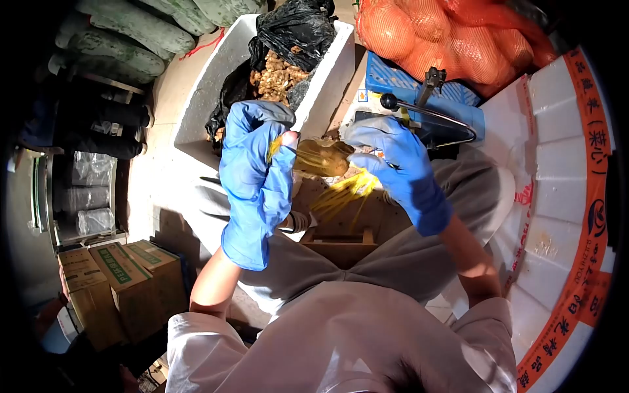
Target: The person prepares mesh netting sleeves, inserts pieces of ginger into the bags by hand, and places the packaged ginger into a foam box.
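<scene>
Between my hands a yellow mesh bag (pixel 324 159) is stretched, with a smooth tan-brown lump of produce inside; its exact kind is hard to tell. My left hand (pixel 257 180), in a blue glove, is closed on one end of the mesh, and a bare fingertip shows at the glove. My right hand (pixel 401 171), also blue-gloved, pinches the other end, from which a loose yellow tail (pixel 347 194) hangs down. Just beyond my right hand stands a blue benchtop device (pixel 466 120) with a black-knobbed metal lever (pixel 429 111).
A white foam box (pixel 206 85) holds ginger (pixel 278 77) and black plastic (pixel 298 33). An orange net sack (pixel 439 39) of round produce lies behind the device. White foam boxes (pixel 550 164) line the right; cardboard cartons (pixel 131 281) stand left. Another person's legs (pixel 108 124) show at left.
</scene>
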### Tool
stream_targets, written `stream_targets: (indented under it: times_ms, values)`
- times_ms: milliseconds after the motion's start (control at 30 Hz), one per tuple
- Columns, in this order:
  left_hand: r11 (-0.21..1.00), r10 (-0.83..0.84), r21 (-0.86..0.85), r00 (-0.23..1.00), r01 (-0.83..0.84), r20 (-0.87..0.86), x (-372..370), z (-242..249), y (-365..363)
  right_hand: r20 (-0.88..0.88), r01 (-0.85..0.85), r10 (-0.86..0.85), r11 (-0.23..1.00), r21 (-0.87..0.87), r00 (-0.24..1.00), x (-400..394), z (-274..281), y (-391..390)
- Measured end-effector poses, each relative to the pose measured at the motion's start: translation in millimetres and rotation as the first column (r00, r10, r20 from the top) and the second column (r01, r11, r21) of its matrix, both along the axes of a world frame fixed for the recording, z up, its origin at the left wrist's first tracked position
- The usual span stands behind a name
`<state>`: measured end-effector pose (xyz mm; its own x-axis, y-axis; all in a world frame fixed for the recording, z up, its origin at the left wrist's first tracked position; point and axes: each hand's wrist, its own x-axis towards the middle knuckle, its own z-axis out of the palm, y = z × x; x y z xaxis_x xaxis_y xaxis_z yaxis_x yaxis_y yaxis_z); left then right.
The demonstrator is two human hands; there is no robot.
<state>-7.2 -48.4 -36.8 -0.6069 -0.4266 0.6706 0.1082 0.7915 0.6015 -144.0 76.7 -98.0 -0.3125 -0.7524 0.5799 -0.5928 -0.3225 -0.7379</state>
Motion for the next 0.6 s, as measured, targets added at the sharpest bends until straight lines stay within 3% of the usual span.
stream_targets:
  times_ms: [33, 100, 233, 300, 333, 400, 433, 467, 500, 533, 600]
  values:
    - [1.000, -0.001, -0.026, 0.999, 0.002, 0.032, 0, 1, -2, 0.003, 0.000, 0.000, 1.000, -0.002, 1.000, 4, 7, -2]
    - [0.997, -0.029, -0.070, 0.996, 0.035, 0.084, 0, 1, -8, -0.120, 0.039, -0.015, 0.978, 0.203, 0.993, 14, 24, -8]
    - [0.959, -0.035, -0.273, 0.990, 0.071, 0.135, -4, 2, -7, -0.235, 0.007, 0.009, 0.998, 0.065, 0.972, 21, 31, -27]
    - [0.945, -0.029, -0.319, 0.988, 0.077, 0.153, -6, 8, -2, 0.256, -0.358, 0.277, 0.858, 0.368, 0.926, 18, 38, -34]
    - [0.934, -0.028, -0.346, 0.987, 0.082, 0.158, -8, 11, -1, 0.493, -0.481, 0.310, 0.835, 0.267, 0.813, 16, 46, -34]
    - [0.915, 0.022, -0.400, 0.983, 0.053, 0.182, -12, 19, 2, 0.260, -0.371, 0.340, 0.925, 0.082, 0.904, 5, 38, -37]
    - [0.922, 0.007, -0.382, 0.985, 0.060, 0.170, -16, 19, 2, 0.122, -0.200, 0.175, 0.949, 0.242, 0.977, 5, 39, -35]
    - [0.929, -0.009, -0.365, 0.988, 0.066, 0.156, -21, 19, 1, 0.114, -0.205, 0.181, 0.947, 0.247, 0.977, -1, 42, -34]
    - [0.956, -0.053, -0.281, 0.990, 0.088, 0.128, -26, 17, 2, -0.284, -0.183, 0.211, 0.975, 0.124, 0.935, -11, 46, -31]
    - [0.958, -0.120, -0.237, 0.977, 0.160, 0.177, -27, 19, -2, -0.638, -0.210, 0.160, 0.978, -0.003, 0.753, -18, 52, -30]
    - [0.977, -0.207, 0.080, 0.973, 0.199, 0.100, -22, 20, -3, -0.332, -0.155, 0.221, 0.964, 0.214, 0.917, -13, 61, -24]
